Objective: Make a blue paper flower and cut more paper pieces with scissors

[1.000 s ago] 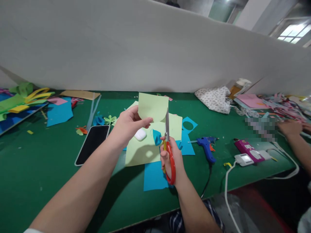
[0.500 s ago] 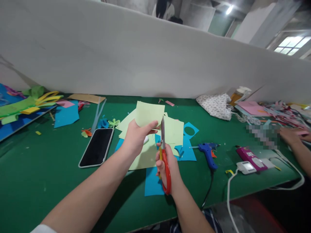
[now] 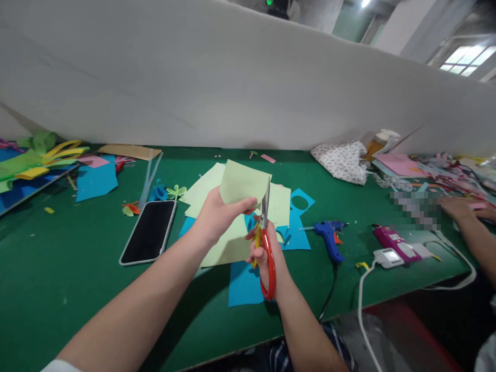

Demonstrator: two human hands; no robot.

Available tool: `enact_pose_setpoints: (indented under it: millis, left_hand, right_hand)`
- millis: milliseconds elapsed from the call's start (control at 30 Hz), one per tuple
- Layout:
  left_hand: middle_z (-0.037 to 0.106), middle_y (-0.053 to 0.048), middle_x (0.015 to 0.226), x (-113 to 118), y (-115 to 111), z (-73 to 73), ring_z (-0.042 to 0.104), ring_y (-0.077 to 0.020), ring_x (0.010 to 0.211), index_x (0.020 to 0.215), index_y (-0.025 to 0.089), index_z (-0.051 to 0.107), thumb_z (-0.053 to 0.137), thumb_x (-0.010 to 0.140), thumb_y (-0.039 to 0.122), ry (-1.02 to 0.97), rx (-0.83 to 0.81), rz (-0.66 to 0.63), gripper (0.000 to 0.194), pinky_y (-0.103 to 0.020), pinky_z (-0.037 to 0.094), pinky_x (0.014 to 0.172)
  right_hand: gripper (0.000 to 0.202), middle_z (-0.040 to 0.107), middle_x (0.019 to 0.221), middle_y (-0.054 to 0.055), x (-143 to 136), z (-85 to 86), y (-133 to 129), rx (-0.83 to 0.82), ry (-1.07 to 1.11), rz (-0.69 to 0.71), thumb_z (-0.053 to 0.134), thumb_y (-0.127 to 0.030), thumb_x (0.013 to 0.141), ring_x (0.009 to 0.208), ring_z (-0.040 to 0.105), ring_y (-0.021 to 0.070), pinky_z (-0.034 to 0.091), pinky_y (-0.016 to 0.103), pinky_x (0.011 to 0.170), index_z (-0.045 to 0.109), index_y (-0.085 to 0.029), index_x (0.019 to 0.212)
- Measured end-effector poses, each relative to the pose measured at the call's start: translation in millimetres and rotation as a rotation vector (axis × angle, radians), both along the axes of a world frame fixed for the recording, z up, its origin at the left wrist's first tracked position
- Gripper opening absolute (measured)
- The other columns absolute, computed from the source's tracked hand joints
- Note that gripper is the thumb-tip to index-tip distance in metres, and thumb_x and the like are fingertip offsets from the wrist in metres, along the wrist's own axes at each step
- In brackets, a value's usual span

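Note:
My left hand [image 3: 217,214] pinches a pale green sheet of paper [image 3: 244,182] by its lower edge, thumb in front. In my right hand [image 3: 273,253] is a pair of scissors [image 3: 268,258] with one red and one yellow handle. Their blades point up and meet the sheet's right edge. Below both hands lie more pale green sheets [image 3: 222,248], overlapping blue paper [image 3: 244,289]. A blue piece with a round hole [image 3: 301,201] rests to the right of the pile.
A phone [image 3: 149,232] lies left of the pile, near a green paper flower [image 3: 176,192]. To the right are a blue glue gun [image 3: 329,237], a power bank [image 3: 395,245] with a white cable, and a patterned cloth [image 3: 341,161]. Another person's hand [image 3: 457,206] is at far right.
The held sheet has tilted, its right side now lower. The scissors have turned slightly and their blades are parted more. The view has shifted a little.

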State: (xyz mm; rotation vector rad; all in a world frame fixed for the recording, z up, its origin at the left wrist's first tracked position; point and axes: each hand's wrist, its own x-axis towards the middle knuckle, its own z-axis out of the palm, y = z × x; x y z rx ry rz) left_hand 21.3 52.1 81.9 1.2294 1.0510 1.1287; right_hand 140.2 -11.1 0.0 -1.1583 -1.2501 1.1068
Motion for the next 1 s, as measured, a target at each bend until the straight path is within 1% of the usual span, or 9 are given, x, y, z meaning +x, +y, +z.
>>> enact_pose_setpoints:
  millis: [133,267,367,500,633,800,1000]
  left_hand:
    - [0.067,-0.005,0.075,-1,1,-1.5,0.062,-0.0159,0.063,0.086,0.012,0.065,0.072,0.064,0.025,0.007,-0.005,-0.036,0.027,-0.028,0.053,0.058]
    - [0.067,-0.006,0.076,1,1,-4.1,0.063,-0.0175,0.065,0.086,0.012,0.064,0.071,0.064,0.026,0.002,0.011,0.008,0.027,-0.031,0.055,0.061]
    - [0.068,-0.005,0.075,3,0,-5.3,0.064,-0.0179,0.066,0.086,0.012,0.064,0.072,0.063,0.026,-0.023,0.012,0.042,0.028,-0.031,0.055,0.062]
    - [0.068,-0.004,0.074,6,-2,-6.0,0.064,-0.0163,0.065,0.085,0.012,0.065,0.073,0.063,0.025,-0.053,-0.012,0.039,0.028,-0.028,0.056,0.060]
    - [0.067,-0.004,0.073,9,-4,-9.7,0.063,-0.0159,0.065,0.087,0.012,0.065,0.073,0.064,0.025,-0.085,-0.016,0.049,0.029,-0.029,0.056,0.062]
    - [0.068,-0.005,0.079,13,-4,-16.1,0.063,-0.0171,0.068,0.094,0.011,0.064,0.072,0.064,0.027,-0.126,-0.020,0.047,0.035,-0.032,0.057,0.067]
    - [0.068,-0.005,0.083,13,-6,-15.0,0.063,-0.0165,0.068,0.094,0.012,0.063,0.071,0.065,0.026,-0.133,0.018,0.079,0.033,-0.031,0.056,0.067]
  right_hand:
    - [0.096,0.053,0.078,0.002,0,2.4,0,0.024,0.008,0.007,0.045,-0.084,0.054,0.055,0.050,0.0132,0.049,0.031,0.053,0.037,-0.024,0.128]
    - [0.097,0.053,0.075,0.002,0,1.6,0,0.012,-0.013,0.003,0.045,-0.084,0.054,0.058,0.052,0.0153,0.050,0.032,0.054,0.036,-0.025,0.130]
    - [0.096,0.054,0.079,0.003,0,1.2,-1,0.002,-0.037,0.004,0.044,-0.085,0.055,0.058,0.053,0.0146,0.050,0.031,0.053,0.036,-0.025,0.130]
    - [0.094,0.055,0.083,0.003,-1,3.2,-2,-0.017,-0.059,-0.018,0.042,-0.084,0.057,0.061,0.054,0.0144,0.050,0.029,0.054,0.037,-0.025,0.129]
    - [0.097,0.054,0.090,0.004,-2,4.2,-3,0.001,-0.025,-0.008,0.040,-0.085,0.055,0.055,0.050,0.0105,0.050,0.029,0.052,0.034,-0.026,0.131]
    - [0.095,0.054,0.091,0.004,-1,4.5,-2,0.014,-0.038,-0.011,0.041,-0.085,0.056,0.055,0.050,0.0107,0.049,0.029,0.053,0.035,-0.025,0.130]
    - [0.097,0.054,0.093,0.005,-1,6.5,-3,-0.017,-0.077,-0.016,0.038,-0.086,0.056,0.054,0.050,0.0104,0.050,0.029,0.054,0.034,-0.026,0.132]
